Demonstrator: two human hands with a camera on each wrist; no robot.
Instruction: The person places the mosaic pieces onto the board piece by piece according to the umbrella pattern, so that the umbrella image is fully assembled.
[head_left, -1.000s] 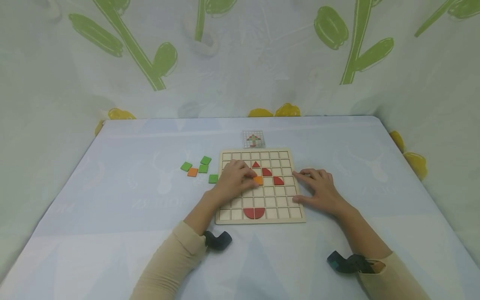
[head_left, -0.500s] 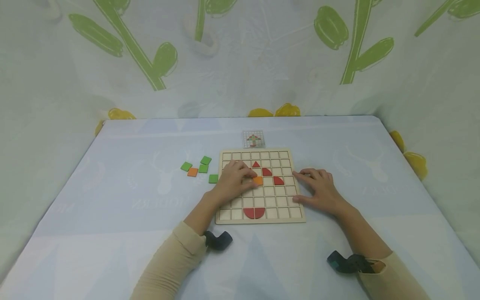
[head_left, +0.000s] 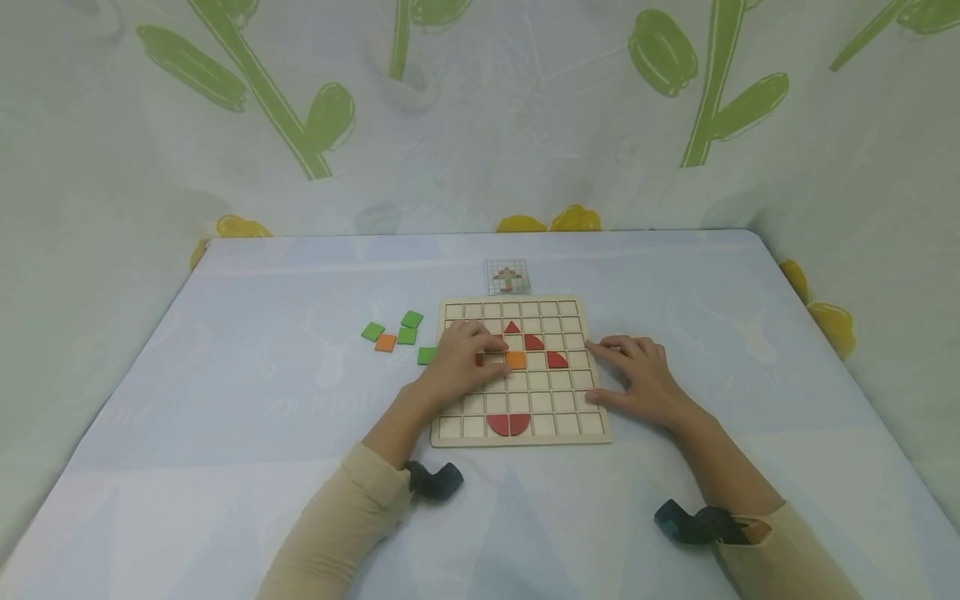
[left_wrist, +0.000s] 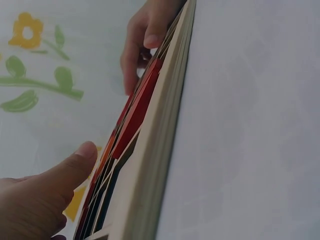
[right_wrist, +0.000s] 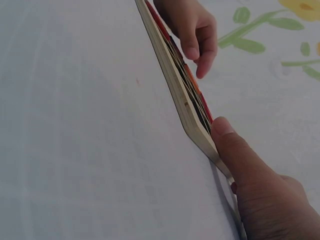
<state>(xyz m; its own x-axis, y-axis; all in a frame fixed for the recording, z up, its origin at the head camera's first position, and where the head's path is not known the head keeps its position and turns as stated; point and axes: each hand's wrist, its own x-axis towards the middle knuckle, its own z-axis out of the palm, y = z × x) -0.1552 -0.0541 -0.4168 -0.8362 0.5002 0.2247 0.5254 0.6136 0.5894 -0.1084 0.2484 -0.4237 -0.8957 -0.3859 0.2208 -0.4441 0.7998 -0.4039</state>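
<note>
A wooden grid board (head_left: 561, 427) lies in the middle of the table. My left hand (head_left: 461, 360) hovers over its left part, thumb and fingers apart, holding nothing. Just right of these fingertips an orange square tile (head_left: 516, 360) sits in a cell. A red triangle (head_left: 512, 327) and red quarter-circle tiles (head_left: 533, 342) lie around it; another red piece is partly hidden by the hand. Two red quarter circles (head_left: 508, 425) form a half disc near the front edge. My right hand (head_left: 637, 379) rests at the board's right edge, thumb (right_wrist: 227, 137) and index finger spread and touching it.
Left of the board lie several loose green tiles (head_left: 407, 336) and an orange one (head_left: 386, 342). One green tile (head_left: 426, 356) is close against the board's left edge. Behind the board lies a small card (head_left: 507, 277) with a coloured grid pattern.
My left hand has drawn slightly left, its fingertips coming away from the orange square tile, which stays in its cell. The right hand has not moved.
</note>
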